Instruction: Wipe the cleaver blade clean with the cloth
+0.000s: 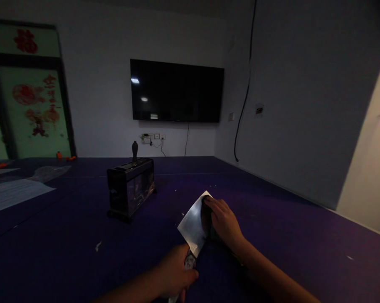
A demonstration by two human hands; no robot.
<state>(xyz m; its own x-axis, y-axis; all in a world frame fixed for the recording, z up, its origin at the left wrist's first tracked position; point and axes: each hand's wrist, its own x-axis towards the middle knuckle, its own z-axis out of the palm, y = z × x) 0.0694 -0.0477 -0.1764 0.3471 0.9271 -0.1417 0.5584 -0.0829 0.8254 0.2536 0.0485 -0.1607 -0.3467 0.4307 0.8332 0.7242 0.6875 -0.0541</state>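
Note:
A steel cleaver [192, 225] lies low over the purple floor mat [272, 235], its broad blade pointing away from me. My left hand [174, 275] is closed around the cleaver's handle at the bottom of the view. My right hand [223, 221] rests with fingers flat on the right side of the blade, near its far corner. Something dark sits under the right hand; I cannot tell what it is.
A dark knife block [130, 187] with one black-handled knife [135, 151] standing in it sits on the mat to the left of the cleaver. A wall-mounted television [176, 90] hangs ahead. Pale sheets [10, 191] lie at far left; the right wall [303, 126] is close.

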